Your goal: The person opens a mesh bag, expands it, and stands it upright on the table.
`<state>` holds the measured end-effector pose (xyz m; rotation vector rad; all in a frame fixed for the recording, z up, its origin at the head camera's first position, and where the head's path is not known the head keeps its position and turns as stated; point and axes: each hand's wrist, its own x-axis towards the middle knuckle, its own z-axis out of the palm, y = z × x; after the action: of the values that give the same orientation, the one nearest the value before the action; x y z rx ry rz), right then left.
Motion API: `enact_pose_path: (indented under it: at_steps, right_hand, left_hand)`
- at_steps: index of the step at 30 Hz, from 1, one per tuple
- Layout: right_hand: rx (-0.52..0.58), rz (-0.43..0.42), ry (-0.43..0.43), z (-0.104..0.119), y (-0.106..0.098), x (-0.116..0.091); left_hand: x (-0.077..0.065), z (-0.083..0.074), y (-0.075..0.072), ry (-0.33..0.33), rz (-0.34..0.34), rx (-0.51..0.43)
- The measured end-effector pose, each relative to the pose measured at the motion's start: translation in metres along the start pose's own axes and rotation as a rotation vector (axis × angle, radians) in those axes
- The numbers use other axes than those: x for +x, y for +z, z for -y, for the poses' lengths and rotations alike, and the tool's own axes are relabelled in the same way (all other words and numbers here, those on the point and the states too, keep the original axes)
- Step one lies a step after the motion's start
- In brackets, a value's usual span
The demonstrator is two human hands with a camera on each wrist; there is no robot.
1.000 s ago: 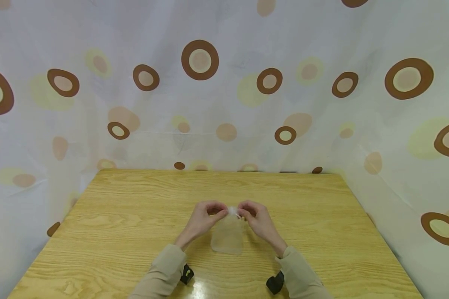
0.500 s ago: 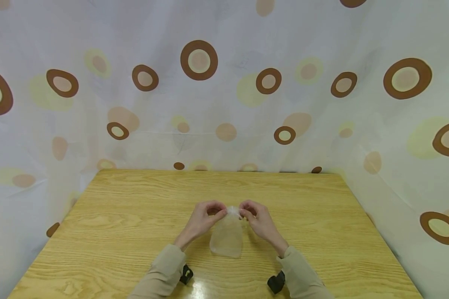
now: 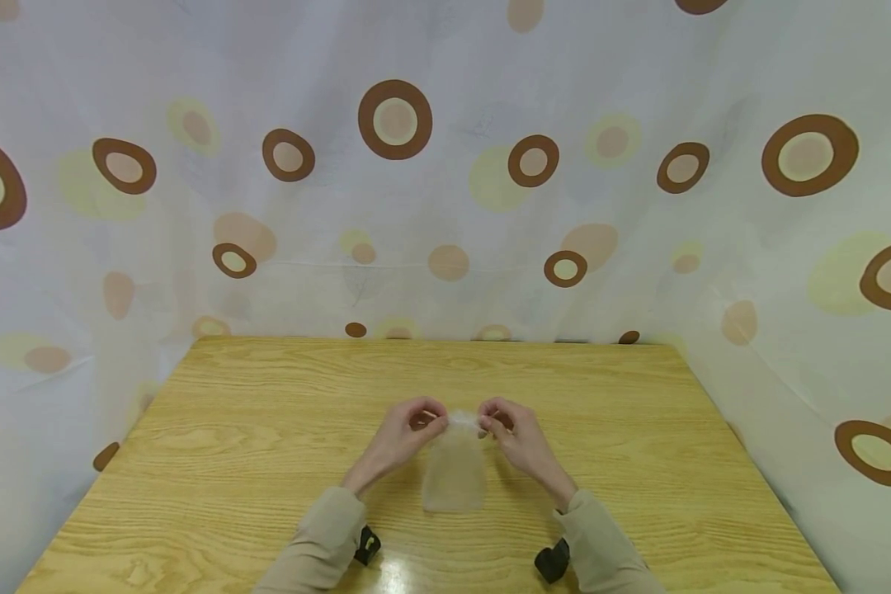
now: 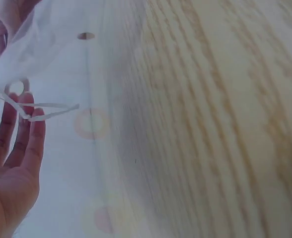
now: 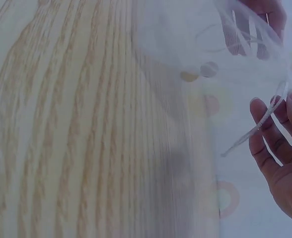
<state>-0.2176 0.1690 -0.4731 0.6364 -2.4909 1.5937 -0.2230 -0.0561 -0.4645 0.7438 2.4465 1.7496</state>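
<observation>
As the left hand (image 3: pixel 401 431) and right hand (image 3: pixel 518 435) pinch the bag (image 3: pixel 454 477) at either side of its top, cords (image 5: pixel 245 138) trailing across the fingers (image 5: pixel 260 151) could snag.

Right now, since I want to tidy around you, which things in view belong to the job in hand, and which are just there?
Part of the job:
sheer bag
white cord at its top
left hand, pinching one side of the top
right hand, pinching the other

Just there:
wooden table
patterned backdrop
beige sleeves
black items beside them
</observation>
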Motion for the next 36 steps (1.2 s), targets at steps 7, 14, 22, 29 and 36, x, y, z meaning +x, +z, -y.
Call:
enact_pose_path:
  at_steps: [7,14,22,29,36]
  right_hand:
    - [0.008,0.008,-0.028,-0.0008,-0.0006,-0.0010]
    - [0.124,0.096,-0.024,-0.0002,-0.0019,-0.0005]
    - [0.142,0.166,-0.047,-0.0007,-0.0008,0.0011]
    - [0.132,0.180,-0.022,0.0009,-0.0004,0.0009]
    - [0.114,0.206,0.002,0.0010,0.0003,0.0001]
  left_hand:
    - [0.0006,0.0034,0.0015,-0.008,0.113,-0.020]
    - [0.0000,0.0048,0.0010,0.003,0.088,-0.039]
    - [0.0004,0.0050,0.0015,0.017,0.073,-0.050]
    - [0.0000,0.0062,0.0018,0.030,0.048,-0.042]
    - [-0.0015,0.0059,0.0026,0.018,-0.021,-0.043]
